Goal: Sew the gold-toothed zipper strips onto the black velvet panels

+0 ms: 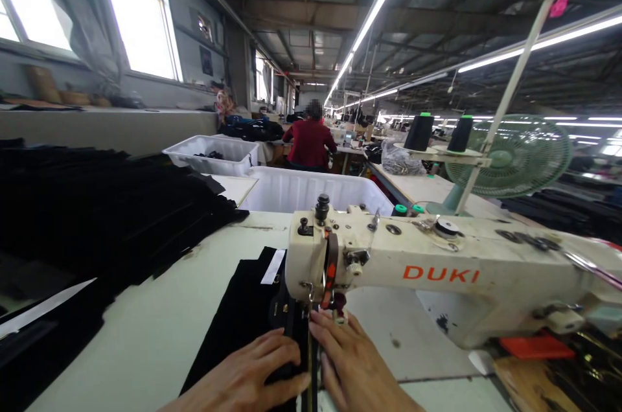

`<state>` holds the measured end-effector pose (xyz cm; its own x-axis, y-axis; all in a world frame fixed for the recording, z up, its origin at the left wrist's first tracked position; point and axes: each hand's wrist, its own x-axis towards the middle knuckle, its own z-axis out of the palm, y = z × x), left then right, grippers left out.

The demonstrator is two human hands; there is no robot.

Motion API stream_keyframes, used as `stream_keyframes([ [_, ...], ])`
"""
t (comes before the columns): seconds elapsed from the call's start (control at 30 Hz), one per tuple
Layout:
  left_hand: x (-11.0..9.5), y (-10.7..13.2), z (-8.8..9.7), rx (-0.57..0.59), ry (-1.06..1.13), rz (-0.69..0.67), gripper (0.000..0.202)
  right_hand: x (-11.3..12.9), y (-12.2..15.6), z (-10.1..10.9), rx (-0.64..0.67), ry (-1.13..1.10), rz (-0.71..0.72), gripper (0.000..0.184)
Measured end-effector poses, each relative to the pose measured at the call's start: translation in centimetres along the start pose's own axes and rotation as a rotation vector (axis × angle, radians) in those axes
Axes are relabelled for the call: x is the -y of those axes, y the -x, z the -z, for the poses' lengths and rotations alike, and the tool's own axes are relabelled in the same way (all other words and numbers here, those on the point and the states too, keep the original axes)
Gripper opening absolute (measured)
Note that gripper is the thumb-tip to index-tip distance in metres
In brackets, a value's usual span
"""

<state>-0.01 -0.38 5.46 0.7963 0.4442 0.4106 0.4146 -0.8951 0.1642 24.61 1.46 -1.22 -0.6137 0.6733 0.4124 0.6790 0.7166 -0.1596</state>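
Observation:
Black fabric [228, 315] lies on the pale table under the head of a cream sewing machine [379, 276] marked DUKI. A white strip [273, 267] shows at the fabric's far end. Along its right edge runs a narrow dark band with a gold-toned line [310, 370], perhaps a zipper; I cannot tell. My left hand [247, 366] rests on the fabric with fingers apart, its thumb reaching that band. Just right of the band, my right hand [347, 360] lies flat with fingers stretched towards the presser foot. The needle point is hidden behind machine parts and fingertips.
A tall pile of black cut pieces [97, 211] covers the table's left side. Behind the machine stand white plastic bins [315, 188]. Black thread cones [419, 132] and a green fan [510, 156] are at the right. A person in dark red [311, 142] sits farther ahead.

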Motion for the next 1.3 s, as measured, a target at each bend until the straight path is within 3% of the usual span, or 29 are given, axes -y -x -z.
stream_keyframes([
  [0.17, 2.1, 0.2, -0.6, 0.144, 0.071, 0.085, 0.078, 0.1, 0.0, 0.0, 0.004, 0.047, -0.045, 0.055],
  [0.3, 4.2, 1.0, -2.1, 0.25, 0.119, 0.171, 0.083, 0.2, -0.2, 0.8, -0.031, -0.079, 0.029, 0.048],
  [0.43, 4.6, 0.9, -2.2, 0.197, 0.134, 0.124, 0.078, 0.1, -0.2, 0.9, -0.059, -0.162, 0.052, 0.047],
  [0.67, 4.2, 0.1, -1.0, 0.132, 0.134, 0.109, 0.07, 0.2, -0.2, 0.4, -0.1, -0.107, 0.058, 0.047],
  [1.0, 5.8, -0.8, -1.1, 0.139, 0.122, 0.076, 0.068, -0.6, 0.2, -0.6, -0.092, 0.032, 0.034, 0.051],
  [1.3, 6.4, -0.3, -1.8, 0.13, 0.179, 0.1, 0.069, 0.3, -0.6, 0.4, -0.165, 0.041, 0.029, 0.051],
])
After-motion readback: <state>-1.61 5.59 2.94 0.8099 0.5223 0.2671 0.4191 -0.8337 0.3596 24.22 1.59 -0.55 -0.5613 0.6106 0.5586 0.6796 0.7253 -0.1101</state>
